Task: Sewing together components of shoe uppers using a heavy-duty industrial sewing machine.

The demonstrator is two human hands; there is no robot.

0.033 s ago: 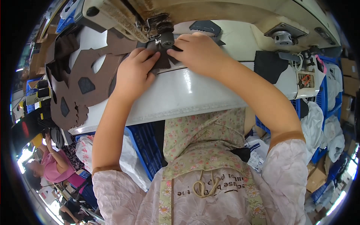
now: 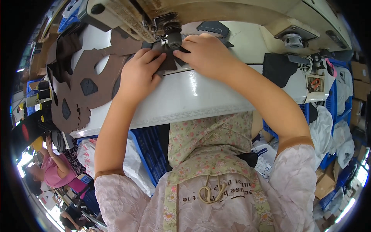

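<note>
Under the presser foot of the sewing machine (image 2: 173, 36) lies a small dark brown piece of leather-like material (image 2: 168, 65). My left hand (image 2: 140, 75) presses on its left side, with bent fingers and the thumb close to them. From the right, my right hand (image 2: 208, 54) grips the piece between thumb and fingers, right beside the foot. The needle and the stitch line are hidden by the machine head and my fingers. Larger brown cut panels (image 2: 102, 75) with holes and notched edges spread over the table to the left of my left hand, dark patches (image 2: 89, 87) on them.
The white machine table (image 2: 193, 96) has a ruler strip along its near edge. Black pieces lie behind my right hand (image 2: 213, 28) and at the right (image 2: 279, 69). A small tray of tools (image 2: 315, 83) sits at the right end. Blue crates (image 2: 150, 150) stand below. Another person (image 2: 60, 172) works at far left.
</note>
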